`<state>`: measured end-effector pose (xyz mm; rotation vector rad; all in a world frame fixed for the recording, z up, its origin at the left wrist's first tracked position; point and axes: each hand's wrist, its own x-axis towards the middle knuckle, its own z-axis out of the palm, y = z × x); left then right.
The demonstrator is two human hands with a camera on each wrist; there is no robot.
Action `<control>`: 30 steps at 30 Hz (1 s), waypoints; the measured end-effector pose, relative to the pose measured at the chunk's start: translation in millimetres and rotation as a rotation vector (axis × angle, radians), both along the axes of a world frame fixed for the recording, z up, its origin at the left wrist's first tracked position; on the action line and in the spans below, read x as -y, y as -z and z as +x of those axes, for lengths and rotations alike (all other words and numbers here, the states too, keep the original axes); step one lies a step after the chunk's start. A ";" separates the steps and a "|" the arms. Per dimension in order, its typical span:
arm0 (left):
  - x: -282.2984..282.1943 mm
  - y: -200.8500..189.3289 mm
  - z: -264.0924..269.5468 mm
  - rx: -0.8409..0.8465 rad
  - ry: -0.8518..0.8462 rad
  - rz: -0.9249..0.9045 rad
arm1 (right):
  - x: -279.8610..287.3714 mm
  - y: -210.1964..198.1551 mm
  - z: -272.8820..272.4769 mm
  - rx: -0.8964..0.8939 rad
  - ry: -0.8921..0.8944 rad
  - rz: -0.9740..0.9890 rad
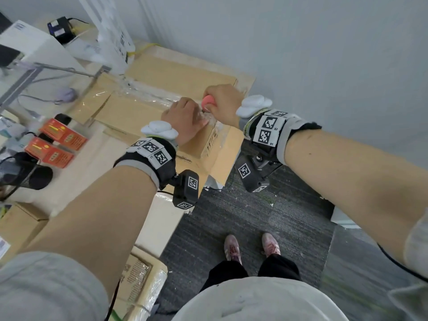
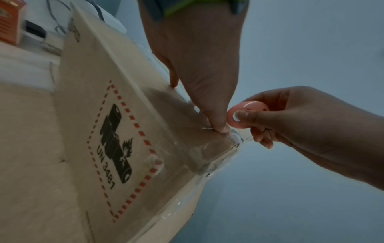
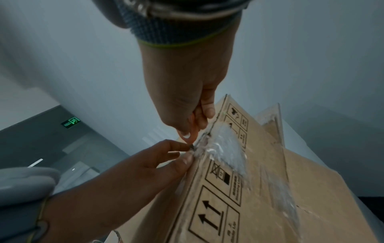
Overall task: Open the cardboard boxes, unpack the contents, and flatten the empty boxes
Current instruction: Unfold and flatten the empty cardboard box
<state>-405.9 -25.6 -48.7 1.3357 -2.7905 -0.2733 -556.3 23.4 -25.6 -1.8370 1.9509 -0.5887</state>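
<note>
A large brown cardboard box lies on the desk, its seam sealed with clear tape. Its side shows a battery warning label and handling arrows. My right hand grips a small round pink cutter at the box's near right top corner; the cutter touches the crumpled tape there. My left hand sits right beside it, thumb and fingers pinching the loose tape at the box edge. The blade tip is barely visible between the two hands.
Two orange cartons and a black mesh holder stand on the desk to the left. More cardboard boxes sit below the desk. Grey carpet and my feet lie beneath; a pale wall is close on the right.
</note>
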 end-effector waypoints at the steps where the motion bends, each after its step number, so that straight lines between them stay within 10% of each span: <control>1: -0.6 3.1 1.1 0.001 -0.010 -0.023 | 1.7 -2.7 2.6 -0.023 -0.006 0.005; 23: -11.4 -27.8 -28.7 0.225 -0.087 0.203 | -17.9 -15.8 -27.7 -0.196 0.041 0.170; 30: -1.5 -38.3 -40.7 0.281 -0.108 0.228 | -37.3 -4.9 -31.0 0.218 0.218 0.115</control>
